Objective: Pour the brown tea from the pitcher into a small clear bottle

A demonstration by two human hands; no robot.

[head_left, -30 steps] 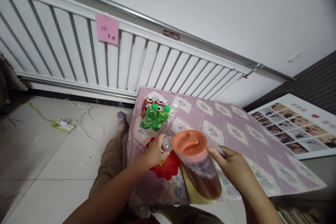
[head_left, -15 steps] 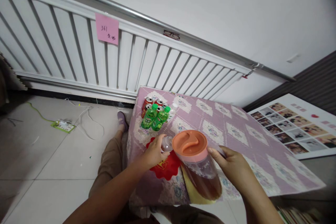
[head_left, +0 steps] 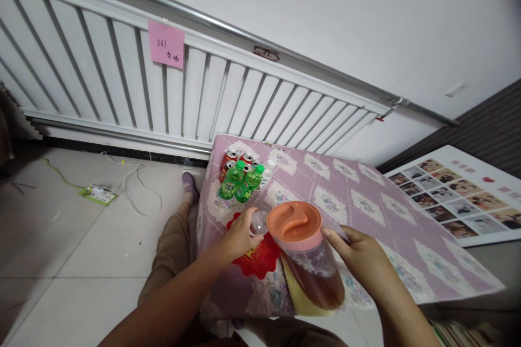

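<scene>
Shows almost no change against the second before: keeps the jug (head_left: 325,284) and the bottle (head_left: 259,223) at the same places in the lower middle of the frame, so means a steady two-handed hold for the work. Grips the jug by its handle (head_left: 344,235) with the right hand (head_left: 360,252). Wraps the left hand (head_left: 239,235) around the clear bottle, just beside the orange lid (head_left: 293,222); cannot tell about contact there. Cannot tell either about support under the jug, close to the near edge of the bench (head_left: 342,206). Has little margin also toward the left edge, near the red mat (head_left: 260,263). Meets green bottles (head_left: 231,183) and cans (head_left: 246,158) above frame centre-left, before the radiator (head_left: 195,97). Offers wider room toward the right of the frame, as far as the photo board (head_left: 456,195).
</scene>
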